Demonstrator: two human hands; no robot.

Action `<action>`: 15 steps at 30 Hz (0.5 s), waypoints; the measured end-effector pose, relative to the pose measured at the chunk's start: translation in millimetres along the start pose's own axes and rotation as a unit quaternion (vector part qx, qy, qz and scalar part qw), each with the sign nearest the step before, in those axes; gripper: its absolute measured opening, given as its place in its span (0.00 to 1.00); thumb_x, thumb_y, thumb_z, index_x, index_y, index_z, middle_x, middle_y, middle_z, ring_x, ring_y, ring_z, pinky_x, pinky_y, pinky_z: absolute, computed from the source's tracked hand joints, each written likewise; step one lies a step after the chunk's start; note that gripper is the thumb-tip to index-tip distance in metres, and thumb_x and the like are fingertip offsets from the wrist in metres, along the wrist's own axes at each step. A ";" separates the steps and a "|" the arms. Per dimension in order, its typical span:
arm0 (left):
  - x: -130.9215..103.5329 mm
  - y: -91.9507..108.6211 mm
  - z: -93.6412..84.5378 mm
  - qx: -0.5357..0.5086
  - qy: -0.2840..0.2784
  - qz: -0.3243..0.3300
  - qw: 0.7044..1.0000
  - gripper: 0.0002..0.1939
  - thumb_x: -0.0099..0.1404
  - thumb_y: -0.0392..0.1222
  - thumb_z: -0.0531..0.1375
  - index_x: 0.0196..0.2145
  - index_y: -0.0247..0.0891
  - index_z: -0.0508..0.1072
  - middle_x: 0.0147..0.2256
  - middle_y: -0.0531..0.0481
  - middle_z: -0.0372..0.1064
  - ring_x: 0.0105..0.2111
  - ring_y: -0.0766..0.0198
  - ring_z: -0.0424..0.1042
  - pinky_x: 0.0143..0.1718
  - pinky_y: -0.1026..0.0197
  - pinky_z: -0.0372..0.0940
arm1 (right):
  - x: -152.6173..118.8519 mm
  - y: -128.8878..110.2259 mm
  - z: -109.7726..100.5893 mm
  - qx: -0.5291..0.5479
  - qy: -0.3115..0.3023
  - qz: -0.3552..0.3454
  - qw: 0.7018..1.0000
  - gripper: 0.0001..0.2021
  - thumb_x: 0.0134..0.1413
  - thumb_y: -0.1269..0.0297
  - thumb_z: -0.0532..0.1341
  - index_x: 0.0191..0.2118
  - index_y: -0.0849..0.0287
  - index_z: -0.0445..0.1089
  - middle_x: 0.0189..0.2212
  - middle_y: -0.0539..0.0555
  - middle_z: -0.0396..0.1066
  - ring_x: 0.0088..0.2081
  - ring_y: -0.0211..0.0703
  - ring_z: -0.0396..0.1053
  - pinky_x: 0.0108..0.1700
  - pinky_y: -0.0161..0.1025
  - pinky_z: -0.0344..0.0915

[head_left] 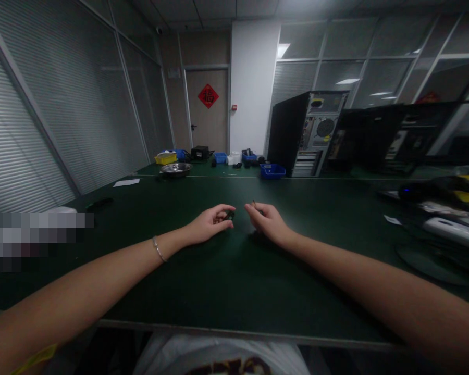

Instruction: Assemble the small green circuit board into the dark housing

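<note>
My left hand (pixel 210 224), with a bracelet on its wrist, is over the middle of the dark green table (pixel 203 291). Its thumb and fingers curl around a small dark piece (pixel 229 215), too small to name. Just to the right, my right hand (pixel 269 221) has its thumb and fingertips pinched together. A thin sliver (pixel 254 204) shows above those fingertips; what it belongs to is hidden. A narrow gap separates the two hands.
At the back stand a metal bowl (pixel 175 169), a blue bin (pixel 272 171), a yellow bin (pixel 166 158) and a black computer tower (pixel 307 133). White paper (pixel 126 183) lies at left. Cables and equipment (pixel 453 229) crowd the right side.
</note>
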State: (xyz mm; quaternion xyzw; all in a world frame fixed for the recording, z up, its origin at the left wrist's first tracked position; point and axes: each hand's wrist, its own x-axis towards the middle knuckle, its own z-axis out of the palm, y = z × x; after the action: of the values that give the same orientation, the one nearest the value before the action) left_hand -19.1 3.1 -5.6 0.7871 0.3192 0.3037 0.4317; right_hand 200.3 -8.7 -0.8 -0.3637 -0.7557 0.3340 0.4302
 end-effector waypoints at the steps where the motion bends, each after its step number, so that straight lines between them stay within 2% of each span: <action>1: -0.1 -1.0 0.5 -0.007 0.001 -0.003 1.000 0.22 0.64 0.44 0.58 0.54 0.35 0.61 0.38 0.46 0.71 0.39 0.60 0.71 0.42 0.57 0.64 | 0.9 1.4 -0.5 0.014 0.000 0.016 1.000 0.24 0.60 0.45 0.52 0.21 0.58 0.57 0.15 0.45 0.54 0.18 0.34 0.54 0.22 0.34 0.53; 5: 0.5 -4.7 1.8 -0.010 0.012 0.006 1.000 0.17 0.65 0.42 0.57 0.50 0.35 0.61 0.41 0.42 0.71 0.39 0.60 0.71 0.41 0.57 0.64 | 0.2 0.7 -3.9 0.046 0.020 0.014 0.999 0.25 0.60 0.45 0.52 0.19 0.58 0.56 0.13 0.44 0.52 0.16 0.31 0.51 0.20 0.33 0.50; 8: 1.1 -2.6 1.6 0.047 0.021 0.026 0.998 0.17 0.65 0.41 0.56 0.51 0.35 0.65 0.45 0.42 0.70 0.42 0.60 0.69 0.42 0.59 0.64 | -0.8 0.3 -4.2 0.045 -0.011 0.027 0.999 0.26 0.60 0.45 0.52 0.18 0.59 0.57 0.13 0.44 0.53 0.15 0.31 0.52 0.19 0.32 0.50; 11: 0.6 2.0 0.9 0.101 0.023 0.023 0.994 0.18 0.66 0.43 0.54 0.52 0.35 0.68 0.43 0.44 0.70 0.39 0.60 0.69 0.39 0.60 0.64 | 0.8 4.0 -2.3 0.036 -0.047 0.051 0.997 0.26 0.59 0.43 0.52 0.19 0.59 0.57 0.12 0.44 0.54 0.14 0.32 0.52 0.18 0.33 0.50; 15: -1.6 6.4 -0.3 0.110 0.020 0.039 0.993 0.18 0.68 0.45 0.52 0.53 0.37 0.68 0.44 0.45 0.70 0.39 0.60 0.69 0.40 0.60 0.64 | 1.6 3.7 -2.9 0.037 -0.051 0.057 0.996 0.27 0.59 0.42 0.50 0.19 0.58 0.55 0.14 0.44 0.52 0.15 0.32 0.51 0.18 0.33 0.50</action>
State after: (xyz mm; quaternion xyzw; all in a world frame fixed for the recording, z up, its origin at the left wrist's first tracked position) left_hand -18.8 -0.7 -0.2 0.8352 0.3287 0.2990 0.3240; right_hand 203.2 -4.9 -2.0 -0.3725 -0.7415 0.4041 0.3848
